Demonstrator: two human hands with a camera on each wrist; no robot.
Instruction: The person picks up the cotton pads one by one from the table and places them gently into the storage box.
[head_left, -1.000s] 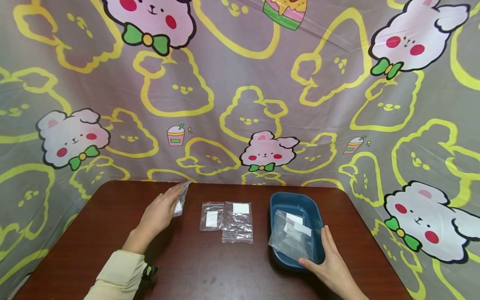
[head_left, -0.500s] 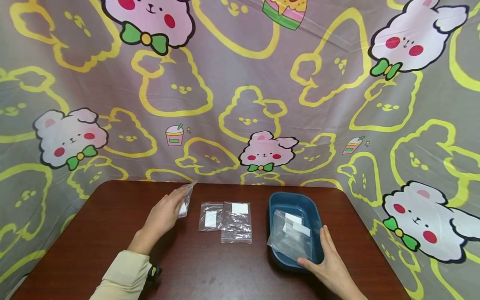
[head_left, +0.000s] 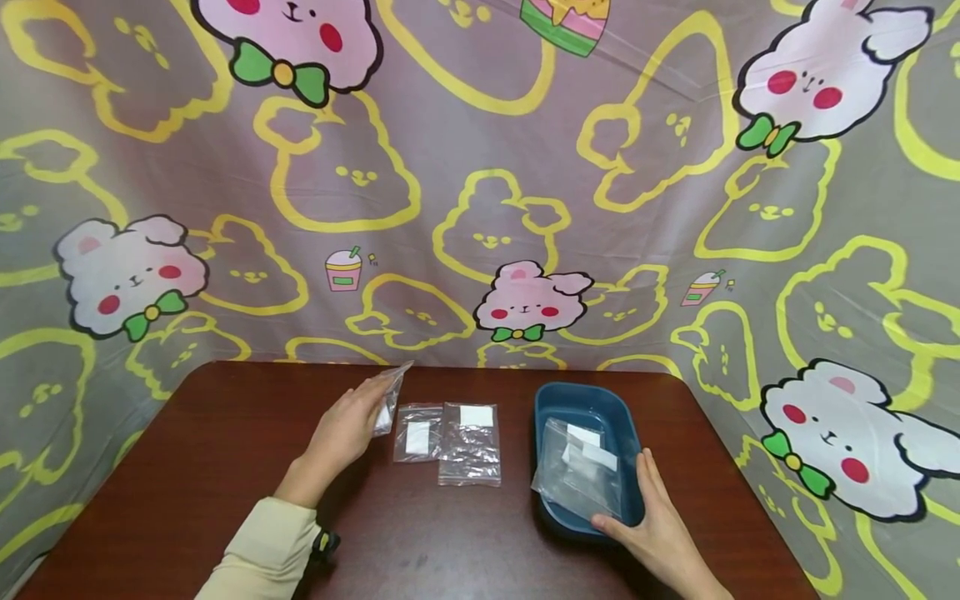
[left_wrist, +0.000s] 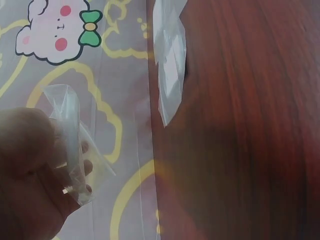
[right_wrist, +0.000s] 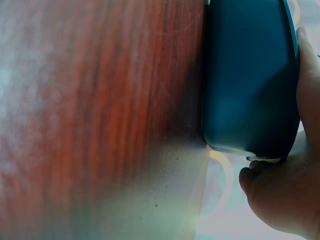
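My left hand (head_left: pixel 352 425) holds a small clear plastic bag (head_left: pixel 387 398) a little above the brown table (head_left: pixel 225 467); the left wrist view shows the fingers (left_wrist: pixel 30 165) curled round the crumpled bag (left_wrist: pixel 70 130). Just right of it two more clear bags with white labels (head_left: pixel 417 433) (head_left: pixel 470 443) lie flat. My right hand (head_left: pixel 654 525) grips the near right corner of a blue tray (head_left: pixel 628 433), thumb on its front rim. Several clear bags (head_left: pixel 579 475) lie inside. In the right wrist view the tray's outer wall (right_wrist: pixel 245 75) fills the frame beside my fingers (right_wrist: pixel 309 80).
A cartoon-printed cloth (head_left: pixel 480 183) hangs as a backdrop behind and around the table. The table's far edge runs just beyond the bags and the tray. Bare wood lies to the left and along the near side.
My left hand has moved a little to the right with its bag, closer to the two flat bags. The right hand stays on the tray.
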